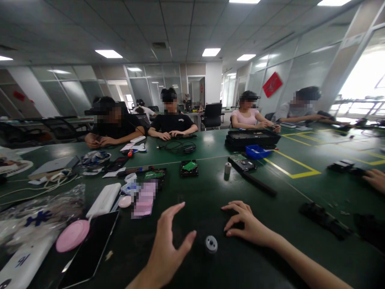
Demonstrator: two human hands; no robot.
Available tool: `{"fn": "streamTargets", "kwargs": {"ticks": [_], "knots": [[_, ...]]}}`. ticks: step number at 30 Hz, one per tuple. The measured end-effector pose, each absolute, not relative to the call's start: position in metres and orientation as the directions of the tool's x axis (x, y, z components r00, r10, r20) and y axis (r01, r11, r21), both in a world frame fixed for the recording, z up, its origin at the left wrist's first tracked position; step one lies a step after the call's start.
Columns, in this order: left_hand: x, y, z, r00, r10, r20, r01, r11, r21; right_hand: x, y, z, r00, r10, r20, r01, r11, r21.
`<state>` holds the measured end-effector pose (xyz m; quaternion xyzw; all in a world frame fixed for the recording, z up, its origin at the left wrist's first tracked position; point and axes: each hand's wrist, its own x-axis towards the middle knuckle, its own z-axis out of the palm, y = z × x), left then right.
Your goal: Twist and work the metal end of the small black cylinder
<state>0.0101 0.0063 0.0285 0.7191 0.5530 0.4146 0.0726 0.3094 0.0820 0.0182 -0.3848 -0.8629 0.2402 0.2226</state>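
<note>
A small round grey metal part point(211, 244), like a little motor with a dark centre and holes in its face, stands on the dark green table. To its left my left hand point(168, 245) hovers with thumb and fingers spread apart, holding nothing. On the other side is my right hand point(242, 222), its fingers bent but apart, and nothing shows in them. Neither hand touches the metal part. Beyond my hands a small silver cylinder point(227, 168) stands upright, and a hard drive with a green circuit board point(189, 167) lies flat.
At left lie a black tablet point(90, 251), a pink round case point(72, 236), a white power bank point(104, 200) and a pink phone point(144, 198). Farther off are a blue tray point(258, 152) and a black bar point(259, 184). Several people sit across the table; another person's hand point(374, 180) is at right.
</note>
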Motion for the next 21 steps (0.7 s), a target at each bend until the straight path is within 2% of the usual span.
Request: {"fn": "streamTargets", "kwargs": {"ticks": [2,5,7,13,21], "knots": [[0.04,-0.014,0.018,0.141,0.883,0.448,0.681,-0.415,0.604,0.302,0.077,0.021,-0.521,0.782,0.342,0.478,0.599,-0.642],[0.059,-0.022,0.001,0.206,0.877,0.435,0.652,-0.455,0.607,0.284,0.063,0.028,-0.38,0.777,0.501,0.278,0.613,-0.74],[0.058,-0.02,-0.006,0.258,0.867,0.427,0.651,-0.482,0.586,0.271,0.051,0.034,-0.403,0.732,0.55,0.183,0.653,-0.735],[0.052,-0.016,-0.007,0.327,0.872,0.365,0.681,-0.485,0.548,0.251,0.033,0.038,-0.56,0.627,0.543,0.157,0.723,-0.673],[0.052,-0.015,-0.015,0.303,0.875,0.379,0.677,-0.477,0.56,0.251,0.034,0.034,-0.496,0.694,0.522,0.251,0.69,-0.679]]}}
